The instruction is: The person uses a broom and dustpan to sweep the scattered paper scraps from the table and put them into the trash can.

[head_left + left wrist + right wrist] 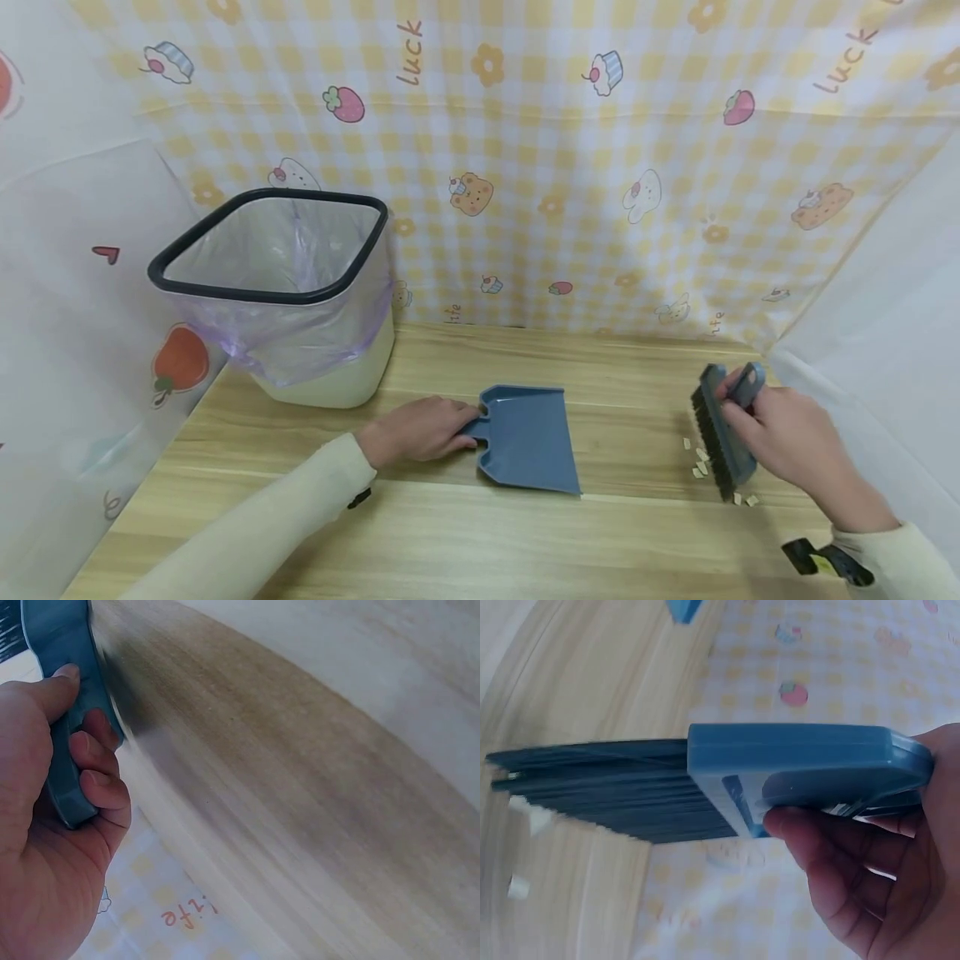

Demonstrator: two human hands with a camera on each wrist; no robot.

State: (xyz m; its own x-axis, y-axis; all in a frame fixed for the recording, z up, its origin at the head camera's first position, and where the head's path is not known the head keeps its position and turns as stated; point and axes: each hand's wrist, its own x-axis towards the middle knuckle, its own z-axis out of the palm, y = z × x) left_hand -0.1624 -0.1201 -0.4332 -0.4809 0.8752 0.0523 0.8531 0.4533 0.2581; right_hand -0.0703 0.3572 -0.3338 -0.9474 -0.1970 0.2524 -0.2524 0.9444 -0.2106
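Observation:
My left hand (426, 429) grips the short handle of a blue-grey dustpan (531, 437) lying on the table, its wide edge facing right. In the left wrist view the fingers curl round the dustpan handle (69, 780), with the thumb on top. On the right, my right hand (798, 437) holds a matching hand brush (731, 437) by its handle, dark bristles facing left and down. Small pale scraps (701, 467) lie on the wood beside the bristles, on both sides of them. The right wrist view shows the bristles (607, 787) close over a scrap (517, 887).
A cream bin (330, 375) with a black rim and a purplish liner bag stands at the back left of the wooden table (480, 542). Behind the table hangs a yellow checked cloth (525, 167); white cloth (885, 275) hangs at the sides.

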